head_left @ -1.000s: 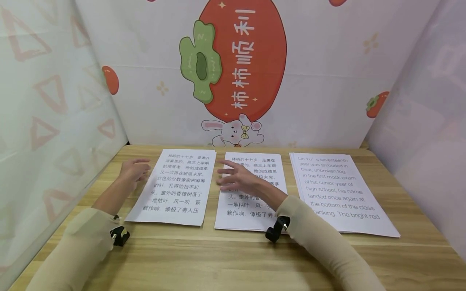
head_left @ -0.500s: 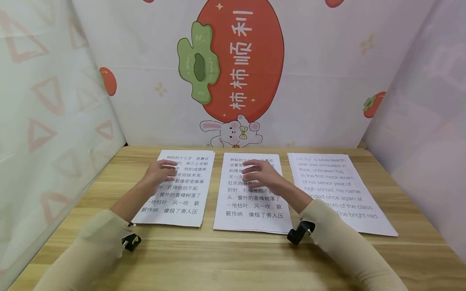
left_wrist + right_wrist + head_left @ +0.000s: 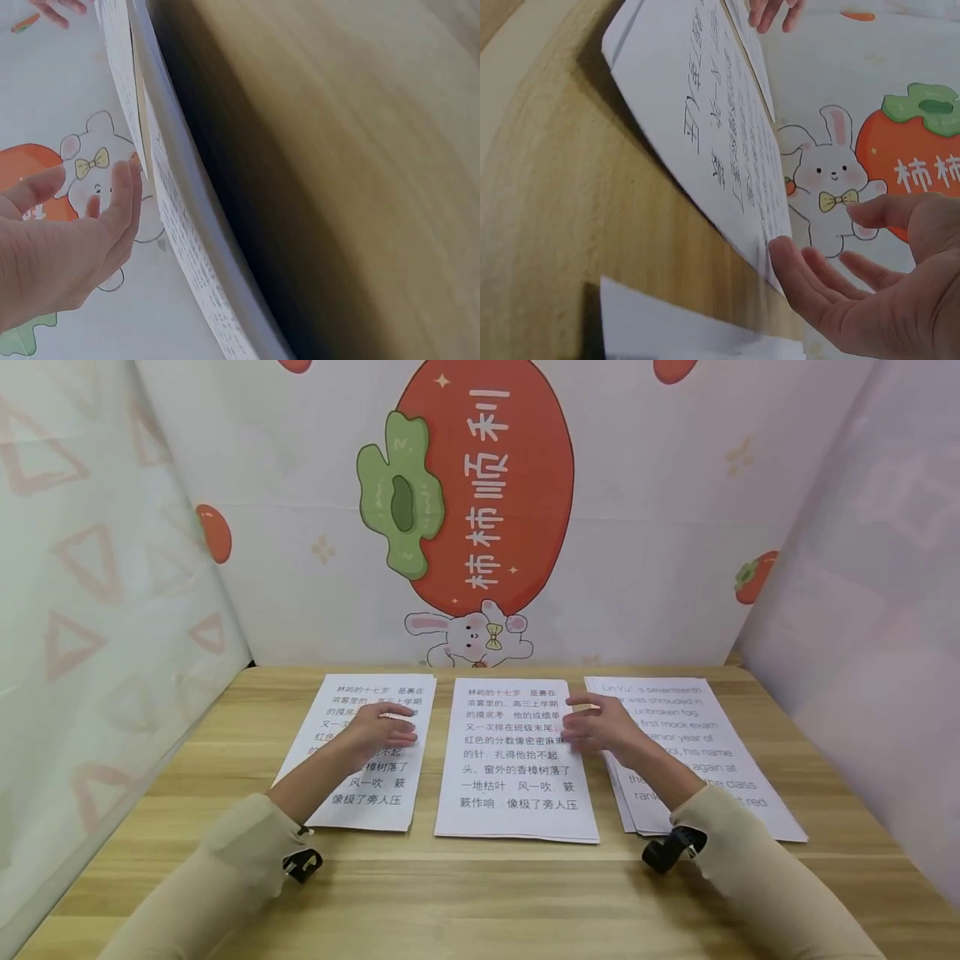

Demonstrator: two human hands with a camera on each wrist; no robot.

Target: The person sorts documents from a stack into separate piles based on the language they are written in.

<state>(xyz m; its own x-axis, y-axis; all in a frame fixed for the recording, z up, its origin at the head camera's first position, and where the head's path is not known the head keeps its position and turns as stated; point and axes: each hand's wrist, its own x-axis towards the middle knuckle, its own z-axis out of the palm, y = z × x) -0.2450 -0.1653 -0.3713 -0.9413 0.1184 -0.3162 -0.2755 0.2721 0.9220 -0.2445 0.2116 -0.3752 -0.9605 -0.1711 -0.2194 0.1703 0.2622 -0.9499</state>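
Three piles of printed paper lie side by side on a wooden table. In the head view my left hand (image 3: 375,735) hovers over the left pile (image 3: 378,683), fingers loosely bent and nothing in them. My right hand (image 3: 606,727), also holding nothing, is above the gap between the middle pile (image 3: 517,777) and the right pile (image 3: 723,768). Chinese text covers the left and middle piles; the right one is in English. The left wrist view has the left hand (image 3: 71,251) apart from the paper edge. Spread, slightly bent fingers of the right hand (image 3: 885,300) appear in the right wrist view.
The wooden table (image 3: 480,902) extends in front of the piles. Behind it hangs a white backdrop (image 3: 645,552) with a large persimmon (image 3: 525,510) and a rabbit (image 3: 472,635). Pale side sheets flank the table. Each wrist wears a small black camera.
Both hands have moved to the right: the left from beside the left pile to over it, the right from the middle pile toward the right pile. The view has shifted slightly; the paper stays put.
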